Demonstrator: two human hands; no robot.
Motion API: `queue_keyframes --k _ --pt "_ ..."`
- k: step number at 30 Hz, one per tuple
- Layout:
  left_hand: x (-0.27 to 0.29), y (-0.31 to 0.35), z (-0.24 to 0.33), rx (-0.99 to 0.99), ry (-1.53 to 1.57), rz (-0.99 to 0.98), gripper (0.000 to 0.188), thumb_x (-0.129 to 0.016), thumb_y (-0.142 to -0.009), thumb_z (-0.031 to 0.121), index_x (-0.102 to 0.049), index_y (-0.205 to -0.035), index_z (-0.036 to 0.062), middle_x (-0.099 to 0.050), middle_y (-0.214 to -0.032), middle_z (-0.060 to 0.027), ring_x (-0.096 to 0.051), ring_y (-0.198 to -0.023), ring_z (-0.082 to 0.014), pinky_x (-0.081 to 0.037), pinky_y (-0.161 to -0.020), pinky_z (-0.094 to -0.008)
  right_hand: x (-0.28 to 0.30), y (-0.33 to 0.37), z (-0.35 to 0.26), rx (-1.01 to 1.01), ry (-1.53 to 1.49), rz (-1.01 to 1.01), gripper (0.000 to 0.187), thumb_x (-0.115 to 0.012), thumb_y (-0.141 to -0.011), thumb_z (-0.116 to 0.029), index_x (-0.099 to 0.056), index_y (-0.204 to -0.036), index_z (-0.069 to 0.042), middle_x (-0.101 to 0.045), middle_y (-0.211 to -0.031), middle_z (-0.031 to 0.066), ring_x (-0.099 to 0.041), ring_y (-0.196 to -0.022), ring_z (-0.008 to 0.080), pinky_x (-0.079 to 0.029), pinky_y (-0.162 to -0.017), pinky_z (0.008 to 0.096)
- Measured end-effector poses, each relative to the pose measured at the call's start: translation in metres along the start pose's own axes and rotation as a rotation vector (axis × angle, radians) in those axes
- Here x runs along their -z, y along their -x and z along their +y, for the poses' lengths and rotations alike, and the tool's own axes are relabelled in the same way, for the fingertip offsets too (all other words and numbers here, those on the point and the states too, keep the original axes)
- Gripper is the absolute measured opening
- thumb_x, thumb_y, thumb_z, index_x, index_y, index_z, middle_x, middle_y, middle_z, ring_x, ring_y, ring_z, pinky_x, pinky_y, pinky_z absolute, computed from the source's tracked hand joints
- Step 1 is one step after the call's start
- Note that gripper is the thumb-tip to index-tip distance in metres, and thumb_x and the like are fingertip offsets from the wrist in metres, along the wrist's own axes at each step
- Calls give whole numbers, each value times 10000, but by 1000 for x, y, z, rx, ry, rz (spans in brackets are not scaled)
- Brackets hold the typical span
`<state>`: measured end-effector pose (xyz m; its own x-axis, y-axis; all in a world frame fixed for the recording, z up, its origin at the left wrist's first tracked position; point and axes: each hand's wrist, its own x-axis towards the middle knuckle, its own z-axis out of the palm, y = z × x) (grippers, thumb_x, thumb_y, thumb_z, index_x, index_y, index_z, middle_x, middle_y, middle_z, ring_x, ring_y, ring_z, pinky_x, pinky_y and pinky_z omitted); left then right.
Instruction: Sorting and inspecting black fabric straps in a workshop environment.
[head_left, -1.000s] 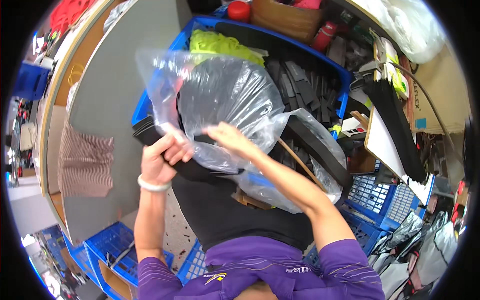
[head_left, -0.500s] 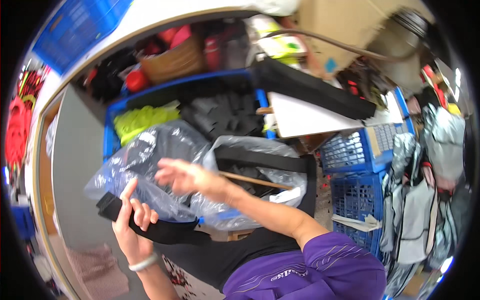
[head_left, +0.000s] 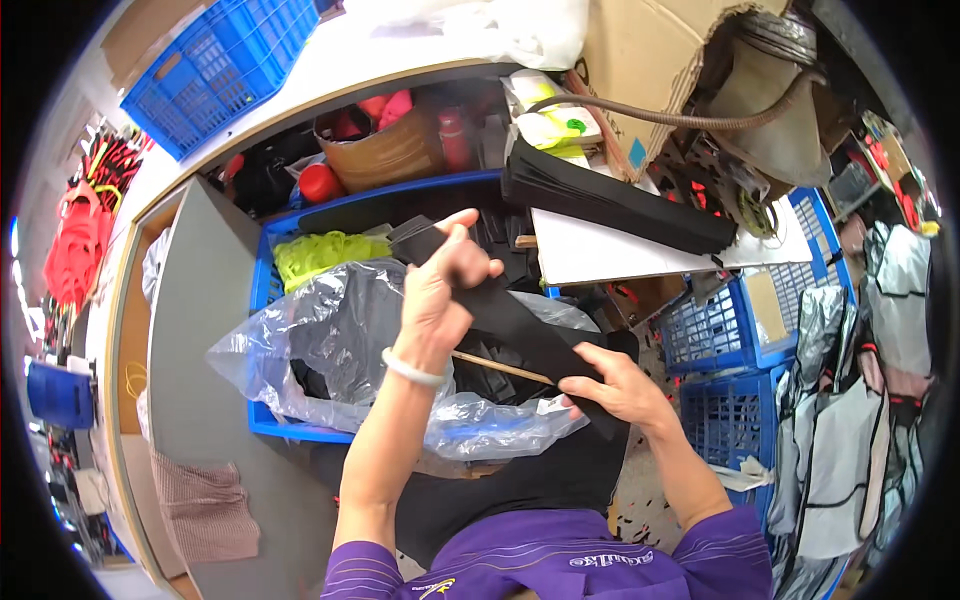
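Note:
A wide black strip (head_left: 535, 338) is stretched slantwise between my hands, above the opening of a clear plastic bag (head_left: 270, 335). My left hand (head_left: 440, 295), a pale band at its wrist, grips the strip near its upper left end, with the index finger sticking out. At the lower right, my right hand (head_left: 625, 388) pinches the strip between thumb and fingers. Beneath it, dark pieces and a thin wooden stick (head_left: 505, 368) show in the bag. The bag lies in and over a blue crate (head_left: 268, 420), beside yellow-green material (head_left: 325, 258).
A stack of black strips (head_left: 620, 205) lies on a white board (head_left: 580, 250) at the right. Behind it hangs a brown hose (head_left: 690, 120). Blue baskets (head_left: 715, 320) and silvery-grey garments (head_left: 840, 440) stand further right. A grey panel (head_left: 200, 360) borders the left; another blue crate (head_left: 220, 70) sits on the bench.
My left hand has carried the strip up and to the right from the lower left. My right hand, earlier open over the bag, has moved right and down and now grips the strip.

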<state>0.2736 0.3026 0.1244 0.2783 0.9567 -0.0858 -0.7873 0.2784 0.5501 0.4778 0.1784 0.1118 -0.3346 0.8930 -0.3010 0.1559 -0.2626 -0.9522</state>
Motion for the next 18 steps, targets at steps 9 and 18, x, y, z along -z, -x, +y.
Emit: queue_keyframes --k 9,18 --pt "5 -9 -31 -104 58 -117 450 -571 -900 118 -421 -1324 118 -590 -868 -75 -540 -690 -163 -470 -833 -405 22 32 46 -39 -263 314 182 -617 -805 -19 -580 -972 45 -644 -777 112 -614 -579 139 -512 -531 249" --pt "14 -30 0 -223 -703 -84 414 -641 -796 4 -538 -1196 -20 -634 -951 -106 -630 -832 -159 -560 -700 -296 94 1 29 505 227 898 164 -659 -798 -25 -600 -943 23 -589 -949 70 -586 -769 141 -489 -642 256"
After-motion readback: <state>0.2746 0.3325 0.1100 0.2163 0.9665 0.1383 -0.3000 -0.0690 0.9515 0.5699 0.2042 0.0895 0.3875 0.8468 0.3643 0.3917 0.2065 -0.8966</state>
